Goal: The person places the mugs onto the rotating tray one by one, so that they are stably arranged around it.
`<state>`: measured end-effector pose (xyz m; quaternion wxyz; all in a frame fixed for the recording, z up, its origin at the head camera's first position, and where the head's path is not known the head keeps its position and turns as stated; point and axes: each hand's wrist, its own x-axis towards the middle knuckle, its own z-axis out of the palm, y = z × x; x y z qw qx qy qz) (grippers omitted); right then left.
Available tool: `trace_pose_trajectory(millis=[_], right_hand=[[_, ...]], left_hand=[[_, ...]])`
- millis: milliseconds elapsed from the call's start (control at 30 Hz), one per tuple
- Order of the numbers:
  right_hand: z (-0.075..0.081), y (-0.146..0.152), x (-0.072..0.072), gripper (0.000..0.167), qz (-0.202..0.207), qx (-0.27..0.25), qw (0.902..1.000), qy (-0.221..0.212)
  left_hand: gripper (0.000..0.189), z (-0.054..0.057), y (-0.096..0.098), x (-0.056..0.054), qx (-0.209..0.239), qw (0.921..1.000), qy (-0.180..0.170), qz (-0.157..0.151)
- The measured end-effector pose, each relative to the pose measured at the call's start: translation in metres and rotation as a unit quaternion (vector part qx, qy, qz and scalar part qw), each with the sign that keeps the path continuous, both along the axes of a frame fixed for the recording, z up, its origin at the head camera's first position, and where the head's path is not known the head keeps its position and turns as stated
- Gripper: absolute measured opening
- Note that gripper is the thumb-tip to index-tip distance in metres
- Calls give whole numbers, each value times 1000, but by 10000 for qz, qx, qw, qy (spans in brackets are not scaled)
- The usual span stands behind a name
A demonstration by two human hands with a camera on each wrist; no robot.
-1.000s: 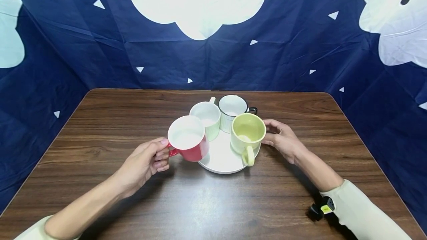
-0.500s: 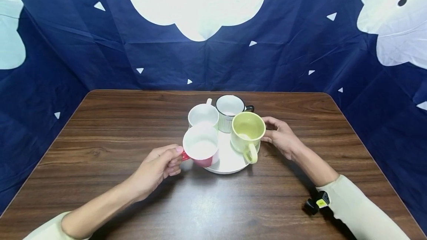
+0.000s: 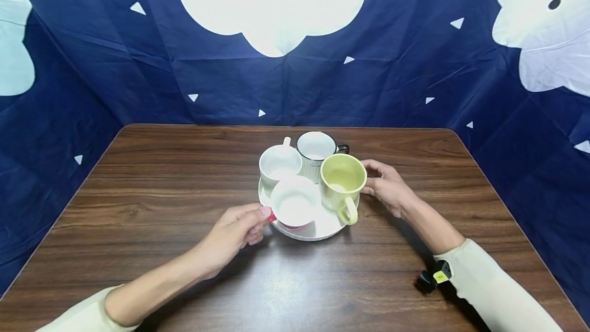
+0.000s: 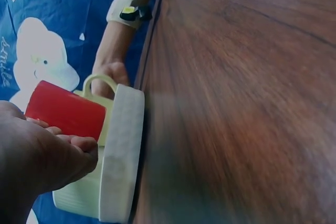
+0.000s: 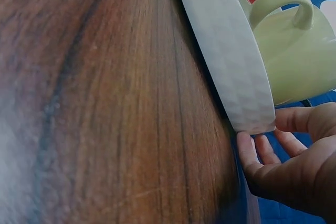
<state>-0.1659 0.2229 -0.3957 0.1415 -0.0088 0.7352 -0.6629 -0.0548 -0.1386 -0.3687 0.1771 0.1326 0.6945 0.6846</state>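
My left hand (image 3: 235,234) pinches the red handle of a red mug (image 4: 65,109) with a white inside. The mug hangs tilted over the front left of a round white tray (image 3: 329,227); the left wrist view shows it apart from the tray floor. My right hand (image 3: 389,188) grips the tray's right edge, its fingertips against the rim and wall in the right wrist view. Beside that hand a yellow-green mug (image 3: 343,178) stands on the tray, handle toward me. Behind stand a pale green mug (image 3: 280,163) and a white mug with black rim (image 3: 316,146).
The tray rests on a brown wood-grain table (image 3: 138,209). A dark blue cloth (image 3: 184,76) with white cloud shapes hangs behind and beside it. A small black device (image 3: 433,275) with a yellow label is at the right sleeve.
My left hand has carried the red mug rightward and slightly down, from the tray's left edge to over its front part. The right hand has stayed at the tray's edge.
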Motion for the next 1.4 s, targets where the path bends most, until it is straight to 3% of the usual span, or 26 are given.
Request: trace_pose_trajectory(millis=[300, 567, 967, 1267, 1400], right_hand=[[-2, 1, -4, 45, 63, 55, 10000, -53], [-4, -1, -9, 44, 58, 50, 10000, -1], [-5, -5, -15, 37, -13, 4, 10000, 79], [-7, -5, -16, 35, -25, -40, 9999, 98], [-8, -5, -17, 37, -52, -65, 9999, 123]], left_hand=[[41, -4, 13, -1, -23, 9999, -45, -120], [42, -4, 20, -1, -45, 9992, -397, -46], [34, 0, 29, -7, -21, 9961, -852, -247], [34, 4, 31, -15, -483, 9927, -1065, -283], [34, 6, 28, -20, -692, 9923, -961, -353]])
